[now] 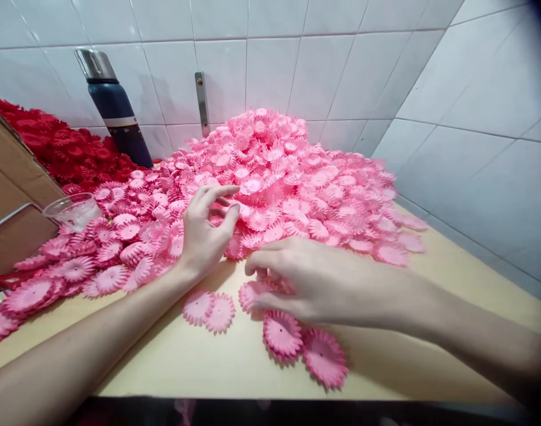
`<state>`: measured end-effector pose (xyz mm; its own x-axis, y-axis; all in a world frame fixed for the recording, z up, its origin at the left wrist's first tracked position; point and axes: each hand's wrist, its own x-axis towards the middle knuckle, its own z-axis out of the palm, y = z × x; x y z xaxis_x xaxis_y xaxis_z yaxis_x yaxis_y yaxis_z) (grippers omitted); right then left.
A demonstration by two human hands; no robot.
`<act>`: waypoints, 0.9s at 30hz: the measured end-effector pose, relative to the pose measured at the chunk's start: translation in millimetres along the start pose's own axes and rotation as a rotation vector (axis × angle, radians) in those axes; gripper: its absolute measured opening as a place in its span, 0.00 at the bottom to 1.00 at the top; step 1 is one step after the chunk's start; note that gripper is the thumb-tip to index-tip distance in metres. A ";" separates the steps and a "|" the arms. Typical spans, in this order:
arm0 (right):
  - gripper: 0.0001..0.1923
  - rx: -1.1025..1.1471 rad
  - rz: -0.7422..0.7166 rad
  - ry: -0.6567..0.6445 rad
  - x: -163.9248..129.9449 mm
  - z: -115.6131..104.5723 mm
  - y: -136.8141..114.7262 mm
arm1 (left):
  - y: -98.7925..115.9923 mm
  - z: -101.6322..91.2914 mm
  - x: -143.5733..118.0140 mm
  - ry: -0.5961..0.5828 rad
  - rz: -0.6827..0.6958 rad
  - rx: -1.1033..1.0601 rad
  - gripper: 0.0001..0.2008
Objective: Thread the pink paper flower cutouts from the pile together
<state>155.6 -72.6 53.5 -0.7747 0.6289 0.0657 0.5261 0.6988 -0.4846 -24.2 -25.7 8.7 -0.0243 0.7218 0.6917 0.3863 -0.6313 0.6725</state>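
Note:
A big heap of pink scalloped-edge flower discs (270,177) covers the back of the table. My left hand (208,231) hovers at the front of this heap, thumb and fingers apart, with nothing visible between them. Lower and to the right, my right hand (301,281) is curved over a pink flower disc (251,294), its thumb and fingers spread apart and slightly blurred. It partly hides that disc. Two darker-edged pink discs (283,334) lie just below the right hand. Left of them, two lighter discs (220,312) overlap on the tabletop.
A dark blue bottle (117,112) with a steel cap stands tilted in view at the back left. Behind it are red flower discs (75,148). A clear plastic cup (75,211) sits by a cardboard box (19,171). Tiled walls (332,65) bound the pale table (164,370).

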 end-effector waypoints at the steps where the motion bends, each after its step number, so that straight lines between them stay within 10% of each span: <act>1: 0.08 0.012 -0.003 -0.024 0.4 6.2 -0.8 | -0.4 -0.1 -0.4 0.002 0.002 0.005 0.11; 7: 0.04 0.222 0.037 0.045 6.4 -5.9 9.1 | -2.6 -1.7 -1.1 0.008 0.034 0.001 0.10; 13: 0.21 -0.174 0.181 0.666 5.6 -52.8 35.4 | -0.5 -3.2 -1.4 0.007 0.059 -0.002 0.10; 16: 0.15 -0.211 0.212 0.529 -7.8 -55.0 27.8 | 1.5 -3.1 -2.0 -0.003 0.060 -0.002 0.09; 21: 0.09 -0.020 0.167 -0.196 -39.8 -27.9 -2.4 | 5.7 -1.9 -4.7 -0.046 0.092 -0.047 0.07; 27: 0.06 0.035 0.275 -0.265 -49.7 -13.9 0.6 | 14.5 -7.7 -6.9 -0.277 0.269 -0.203 0.12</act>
<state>199.4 -98.7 62.0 -0.6723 0.6780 -0.2970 0.7184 0.5008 -0.4828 -25.5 -42.1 15.7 0.3115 0.5558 0.7708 0.1558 -0.8300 0.5356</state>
